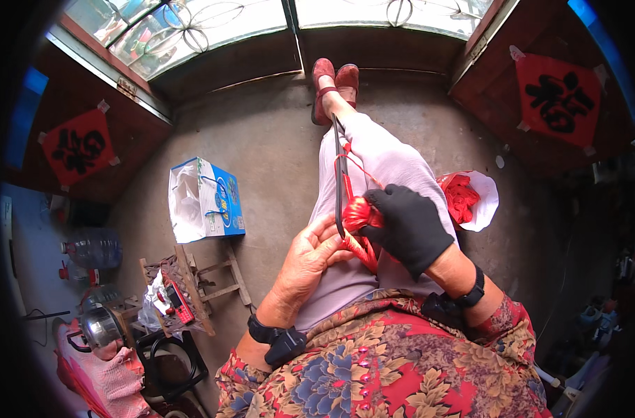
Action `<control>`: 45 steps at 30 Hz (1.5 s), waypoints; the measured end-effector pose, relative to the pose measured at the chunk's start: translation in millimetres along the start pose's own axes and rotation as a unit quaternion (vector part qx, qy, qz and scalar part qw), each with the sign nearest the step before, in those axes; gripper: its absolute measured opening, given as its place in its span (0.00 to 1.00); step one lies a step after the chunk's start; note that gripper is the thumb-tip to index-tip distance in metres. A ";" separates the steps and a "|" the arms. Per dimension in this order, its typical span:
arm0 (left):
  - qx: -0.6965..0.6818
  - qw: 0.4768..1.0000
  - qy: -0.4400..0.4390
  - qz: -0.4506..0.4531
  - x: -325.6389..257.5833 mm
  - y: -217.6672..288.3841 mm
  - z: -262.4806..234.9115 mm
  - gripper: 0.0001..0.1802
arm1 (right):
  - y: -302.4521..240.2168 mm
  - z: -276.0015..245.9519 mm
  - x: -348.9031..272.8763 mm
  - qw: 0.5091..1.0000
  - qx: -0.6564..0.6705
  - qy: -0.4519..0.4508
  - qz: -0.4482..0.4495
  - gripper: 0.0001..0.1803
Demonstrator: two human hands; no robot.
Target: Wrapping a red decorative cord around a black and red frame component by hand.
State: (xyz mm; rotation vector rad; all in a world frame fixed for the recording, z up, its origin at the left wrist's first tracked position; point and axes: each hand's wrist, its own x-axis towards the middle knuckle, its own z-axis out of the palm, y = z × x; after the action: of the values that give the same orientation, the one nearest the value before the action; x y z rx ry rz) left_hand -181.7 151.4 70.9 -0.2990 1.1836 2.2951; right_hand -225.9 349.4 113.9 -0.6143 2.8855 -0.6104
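Hanging at the left of the frame, a red paper sign (79, 148) is fixed to a door panel by its corners. Below it, a clear plastic bottle (96, 253) is seen on its side, with a metal pot (103, 329) and a pink cloth (115, 383) placed toward the lower left. A red phone (181, 305) is laid on a small wooden stool (195, 289), and a blue-and-white paper bag (223, 202) is set on the floor (276, 167) above it.

Near the centre, a dark narrow frame (340, 188) is pinched at its lower end between the thumb and fingers of the bare left hand (310, 254). Beside that end, over the pale trousers (401, 153), a bundle of red ribbon (359, 214) is clasped by the right hand (409, 226), which is covered by a black glove; its grip is closed around the bundle. A thin red strand is stretched between the bundle and the frame's upper part. To the right, more red ribbon is held in a white-sided bag (486, 202); at the upper right, another red sign (560, 99) is displayed.
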 end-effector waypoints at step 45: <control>-0.041 0.871 0.018 0.490 -234.5 136.9 -45.6 0.17 | -52.6 -35.0 -1.1 0.849 0.466 -0.127 -0.215 0.09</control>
State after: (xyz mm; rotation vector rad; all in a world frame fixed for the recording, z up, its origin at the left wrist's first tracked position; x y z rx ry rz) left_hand -64.4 -34.0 237.3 0.3304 1.4637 3.2022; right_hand -213.0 318.4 167.4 -1.0312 1.8333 -1.6669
